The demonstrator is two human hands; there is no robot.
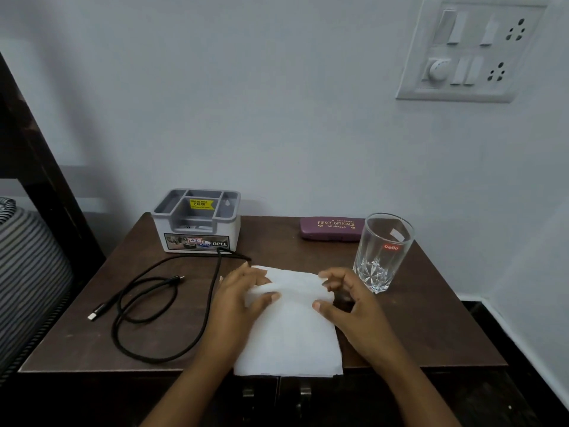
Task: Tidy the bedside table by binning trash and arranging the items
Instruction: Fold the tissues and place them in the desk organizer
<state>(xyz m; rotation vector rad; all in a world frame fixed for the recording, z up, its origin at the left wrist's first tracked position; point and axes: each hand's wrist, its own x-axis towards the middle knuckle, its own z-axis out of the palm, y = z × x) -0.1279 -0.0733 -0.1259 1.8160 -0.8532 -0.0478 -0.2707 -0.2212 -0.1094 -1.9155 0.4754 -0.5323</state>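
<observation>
**Bedside table: both hands on the white tissue**

Surface: dark brown wooden bedside table [415, 334] against a pale wall, seen from above and in front. Two small metal pulls show on the front, just under the near edge.

Nearest item: white tissue [289, 334], lying flat at the front centre, its near edge overhanging the table's front lip. Far end of the sheet is lifted and partly folded back toward the person.

Left hand [243, 291]: on the left far corner of the tissue, thumb under or against the raised fold, fingers over it; pinching the tissue.
Right hand [345, 298]: at the right side of the same fold, fingers curled and loosely spread, thumb tip touching the tissue's edge. Cannot tell whether it actually grips the sheet.

Left of the grip: black charging cable [160, 306], loosely looped on the tabletop, one plug end pointing to the near left, the other strand running up to just beyond the left hand's fingertips.

Right of the grip, just beside the right hand: empty clear glass tumbler [381, 251], upright, red "cello" label.

Beyond the grip, at the back edge: grey plastic organiser [197, 223] to the far left, yellow price sticker inside; purple spectacle case [332, 228] to the far right, closed, lying flat, just behind the tumbler.

Wall: white switchboard [471, 50], upper right
</observation>
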